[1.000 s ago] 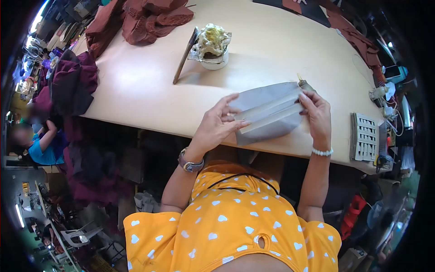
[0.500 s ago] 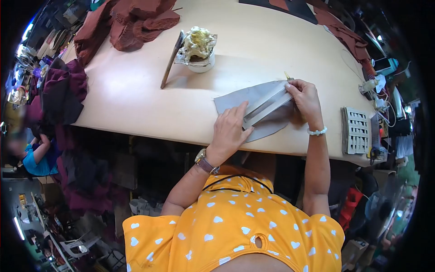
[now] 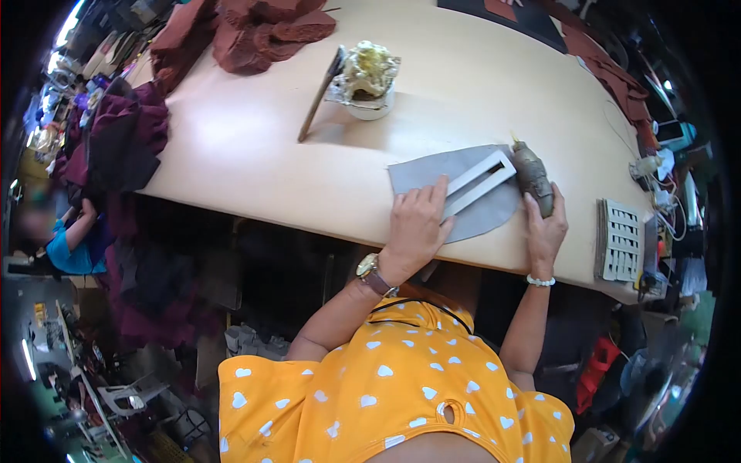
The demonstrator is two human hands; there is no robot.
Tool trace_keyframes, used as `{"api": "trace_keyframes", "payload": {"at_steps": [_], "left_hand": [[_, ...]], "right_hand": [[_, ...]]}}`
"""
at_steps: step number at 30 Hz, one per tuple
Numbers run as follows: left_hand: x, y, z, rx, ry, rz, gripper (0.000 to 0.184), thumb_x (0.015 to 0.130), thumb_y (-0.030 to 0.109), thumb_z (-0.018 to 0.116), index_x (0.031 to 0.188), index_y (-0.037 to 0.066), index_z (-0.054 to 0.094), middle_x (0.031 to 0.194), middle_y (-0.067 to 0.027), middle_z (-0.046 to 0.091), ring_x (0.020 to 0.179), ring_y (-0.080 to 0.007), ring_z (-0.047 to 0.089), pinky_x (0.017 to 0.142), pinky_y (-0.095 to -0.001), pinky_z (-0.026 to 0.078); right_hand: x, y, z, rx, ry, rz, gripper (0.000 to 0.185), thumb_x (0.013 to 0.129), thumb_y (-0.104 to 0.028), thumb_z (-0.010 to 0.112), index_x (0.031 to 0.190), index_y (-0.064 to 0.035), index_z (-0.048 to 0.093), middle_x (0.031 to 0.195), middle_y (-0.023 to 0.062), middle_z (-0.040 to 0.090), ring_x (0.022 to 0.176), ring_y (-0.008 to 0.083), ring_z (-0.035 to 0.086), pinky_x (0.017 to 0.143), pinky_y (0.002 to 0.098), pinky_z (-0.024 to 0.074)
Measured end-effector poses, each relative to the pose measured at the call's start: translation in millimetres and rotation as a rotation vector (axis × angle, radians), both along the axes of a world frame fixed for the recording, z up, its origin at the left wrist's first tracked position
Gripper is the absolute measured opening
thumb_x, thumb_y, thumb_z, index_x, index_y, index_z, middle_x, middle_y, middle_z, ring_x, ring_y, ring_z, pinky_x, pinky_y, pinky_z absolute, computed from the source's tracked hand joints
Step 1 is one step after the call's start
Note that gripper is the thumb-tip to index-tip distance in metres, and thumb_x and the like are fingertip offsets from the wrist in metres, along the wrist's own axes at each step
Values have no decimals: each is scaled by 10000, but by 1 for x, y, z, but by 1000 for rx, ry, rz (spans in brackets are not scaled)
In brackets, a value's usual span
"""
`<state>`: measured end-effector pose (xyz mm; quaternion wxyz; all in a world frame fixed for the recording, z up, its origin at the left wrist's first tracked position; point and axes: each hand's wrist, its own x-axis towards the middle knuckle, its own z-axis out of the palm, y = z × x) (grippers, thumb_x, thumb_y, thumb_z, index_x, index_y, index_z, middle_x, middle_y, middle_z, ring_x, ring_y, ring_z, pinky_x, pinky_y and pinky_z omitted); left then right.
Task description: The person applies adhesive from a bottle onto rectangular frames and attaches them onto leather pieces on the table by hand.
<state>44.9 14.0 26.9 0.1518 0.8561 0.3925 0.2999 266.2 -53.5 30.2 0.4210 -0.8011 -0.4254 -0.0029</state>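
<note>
Grey flat panel [image 3: 417,172] with one curved outline, smooth and matt, leather-like, lay on the pale smooth tabletop [image 3: 255,166], at two o'clock from the view's centre. On it rested a whitish, straight-edged, slotted strip template [image 3: 480,190], its far end toward two o'clock. Just beside the panel, at its three o'clock, was a mottled olive-grey bottle [image 3: 532,174] with a narrow yellowish tip pointing to eleven o'clock. At eleven o'clock stood a white pot [image 3: 373,106] crusted with lumpy yellow-white matter, a dark stick [image 3: 315,106] leaning by it.

The template's near end was hidden under the left hand [image 3: 420,225]; the bottle's base was partly covered. Whether the bottle was lifted could not be told.

The left hand pressed palm-down, fingers extended close together, thumb apart. The right hand [image 3: 546,230], at five o'clock from the bottle's tip, pinched its base between thumb and fingers, forearm reaching toward twelve.
</note>
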Motion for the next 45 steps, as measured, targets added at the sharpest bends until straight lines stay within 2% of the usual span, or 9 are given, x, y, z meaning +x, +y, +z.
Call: {"api": "trace_keyframes", "payload": {"at_steps": [1,2,5,11,15,24,30,38,45], "left_hand": [[0,0,1,-8,9,5,631,692,231,702,1226,-3,460,903,-136,580,832,-281,548,752,-391,410],[0,-1,1,-15,15,10,636,694,235,702,1231,-3,458,912,-132,579,841,-278,547,756,-389,408],[1,-2,1,-29,24,22,651,695,237,705,1246,1,450,924,-122,575,856,-273,543,757,-386,406],[-1,0,-1,-42,-3,21,680,687,237,716,1263,9,437,921,-121,570,853,-279,535,756,-396,407],[0,0,-1,-42,10,22,720,678,260,729,1282,15,420,926,-129,567,862,-286,535,767,-403,408],[-27,-5,5,-88,-37,21,777,655,249,761,1308,26,404,949,-104,587,874,-262,543,791,-374,409],[-28,-7,-3,-83,-84,30,713,681,189,747,1295,26,423,952,-88,599,860,-247,553,801,-367,409],[-26,-7,-1,-87,-84,39,679,702,192,735,1289,32,434,946,-83,605,853,-243,556,790,-363,410],[-25,-6,-2,-92,-67,44,673,704,193,734,1291,48,438,942,-76,606,847,-238,553,787,-360,410]], "right_hand": [[1,1,-1,57,83,-7,538,803,-186,674,1226,74,465,1109,199,581,1000,260,573,886,342,432],[4,2,-6,156,121,-50,491,818,-186,676,1212,41,491,1090,138,587,968,190,560,863,288,433],[14,1,-3,418,245,-53,457,829,-146,662,1212,30,483,1094,138,573,980,188,566,853,292,460],[24,-13,26,797,715,189,446,815,-92,659,1198,37,469,1098,135,562,950,201,601,842,310,513],[25,-13,25,842,974,311,366,848,-83,607,1179,27,496,1086,135,577,958,209,609,821,313,535],[16,-3,21,638,620,123,392,810,-17,649,1163,-17,479,1055,90,561,963,149,560,856,272,475],[23,2,13,601,605,156,415,793,-29,678,1162,-13,489,1041,85,566,964,143,554,866,272,462],[30,3,6,575,579,185,424,803,-34,673,1182,-8,484,1078,84,546,986,141,540,877,261,456],[31,6,6,588,596,162,420,771,-30,702,1143,-16,506,1029,71,564,948,136,550,866,274,460]]}}
